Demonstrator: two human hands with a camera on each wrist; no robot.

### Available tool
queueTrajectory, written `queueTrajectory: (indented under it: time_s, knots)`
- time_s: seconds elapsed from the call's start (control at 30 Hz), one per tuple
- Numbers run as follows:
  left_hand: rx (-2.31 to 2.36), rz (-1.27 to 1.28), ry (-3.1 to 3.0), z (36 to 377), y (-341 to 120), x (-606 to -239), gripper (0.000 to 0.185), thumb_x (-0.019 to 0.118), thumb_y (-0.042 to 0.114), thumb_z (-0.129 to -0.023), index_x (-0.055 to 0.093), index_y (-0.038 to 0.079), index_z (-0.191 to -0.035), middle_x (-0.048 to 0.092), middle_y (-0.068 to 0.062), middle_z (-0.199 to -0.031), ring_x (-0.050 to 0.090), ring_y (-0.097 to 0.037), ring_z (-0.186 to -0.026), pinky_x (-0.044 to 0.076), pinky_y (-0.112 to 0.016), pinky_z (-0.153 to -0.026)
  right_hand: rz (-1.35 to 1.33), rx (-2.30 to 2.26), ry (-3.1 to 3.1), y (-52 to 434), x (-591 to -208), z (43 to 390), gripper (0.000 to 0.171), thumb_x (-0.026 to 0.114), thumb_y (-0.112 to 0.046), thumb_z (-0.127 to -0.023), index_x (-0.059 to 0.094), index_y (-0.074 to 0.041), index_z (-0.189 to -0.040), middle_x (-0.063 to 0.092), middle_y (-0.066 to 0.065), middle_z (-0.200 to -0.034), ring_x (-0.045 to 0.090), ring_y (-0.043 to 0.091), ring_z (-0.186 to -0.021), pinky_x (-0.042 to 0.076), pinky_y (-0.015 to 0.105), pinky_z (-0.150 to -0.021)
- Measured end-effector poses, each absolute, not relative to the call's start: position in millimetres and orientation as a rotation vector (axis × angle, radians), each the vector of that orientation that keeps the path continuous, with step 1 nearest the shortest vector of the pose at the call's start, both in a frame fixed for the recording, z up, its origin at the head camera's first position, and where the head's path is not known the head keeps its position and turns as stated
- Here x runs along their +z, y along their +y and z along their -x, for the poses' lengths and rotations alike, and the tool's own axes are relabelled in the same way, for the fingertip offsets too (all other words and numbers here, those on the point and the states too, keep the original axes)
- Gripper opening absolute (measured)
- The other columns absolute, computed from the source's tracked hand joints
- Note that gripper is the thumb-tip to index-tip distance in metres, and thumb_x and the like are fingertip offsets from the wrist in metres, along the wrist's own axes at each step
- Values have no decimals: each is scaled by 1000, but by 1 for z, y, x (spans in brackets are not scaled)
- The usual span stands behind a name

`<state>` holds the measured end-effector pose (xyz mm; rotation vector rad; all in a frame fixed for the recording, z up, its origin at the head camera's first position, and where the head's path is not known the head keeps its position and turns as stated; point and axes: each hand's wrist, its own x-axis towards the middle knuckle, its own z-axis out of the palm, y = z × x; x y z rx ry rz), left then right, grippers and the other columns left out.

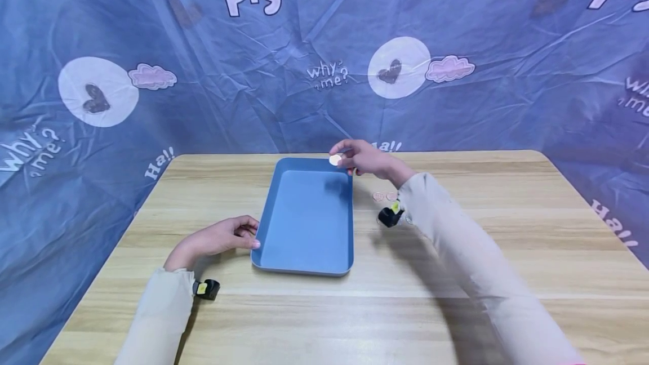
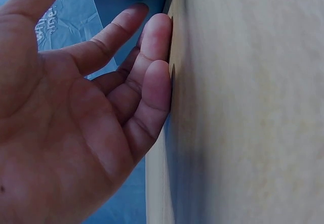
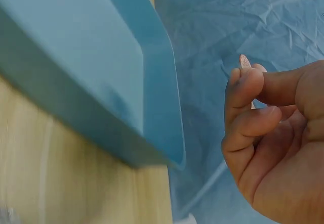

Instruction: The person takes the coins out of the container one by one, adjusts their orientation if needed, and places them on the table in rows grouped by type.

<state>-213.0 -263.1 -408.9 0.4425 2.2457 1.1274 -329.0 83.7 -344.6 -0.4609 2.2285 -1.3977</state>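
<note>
A blue rectangular tray (image 1: pixel 309 271) lies on the wooden table. At its left side, my left hand (image 1: pixel 223 236) holds the edge, thumb tip over the rim and the other fingers outside the wall. The left wrist view shows those fingers (image 2: pixel 156 37) bent low beside the tabletop. Above the tray's far right corner, my right hand (image 1: pixel 362 157) pinches a small round coin-like disc (image 1: pixel 335 159) between thumb and fingers. In the right wrist view the disc (image 3: pixel 245 61) appears nearly edge-on, copper-coloured, sticking up past the fingertips.
Right of the tray, small round pinkish discs (image 1: pixel 378 196) and a silvery disc (image 1: pixel 408 219) lie on the table (image 1: pixel 456 286), partly behind the right wrist's camera (image 1: pixel 390 216). A blue printed cloth (image 1: pixel 284 106) hangs behind the table's far edge.
</note>
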Motion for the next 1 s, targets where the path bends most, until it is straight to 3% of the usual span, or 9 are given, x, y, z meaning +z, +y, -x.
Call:
queueTrajectory:
  time_s: [0.5,0.77,1.0]
  knots:
    - [1113,-408,2258,211,-266,-408,53,68,30,-90,50,-5,-125,63,-12,-110,58,-17,-99,47,-33,-90,380,-1286,2349,179,-345,312,33,57,-2,-93,50,2,-125,59,-1,-82,48,10,-63,36,21,-53]
    - [1128,-434,2244,210,-265,-407,53,68,29,-90,50,-5,-126,63,-12,-110,59,-16,-99,47,-28,-88,298,-1221,2432,228,-345,298,36,59,-6,-93,49,2,-126,61,-4,-80,50,8,-66,40,23,-55]
    - [1131,-449,2241,211,-263,-406,52,67,28,-91,49,-6,-126,63,-12,-111,59,-13,-98,47,-28,-88,276,-1113,2469,258,-358,289,35,55,1,-91,48,6,-125,61,3,-81,51,10,-63,37,20,-50]
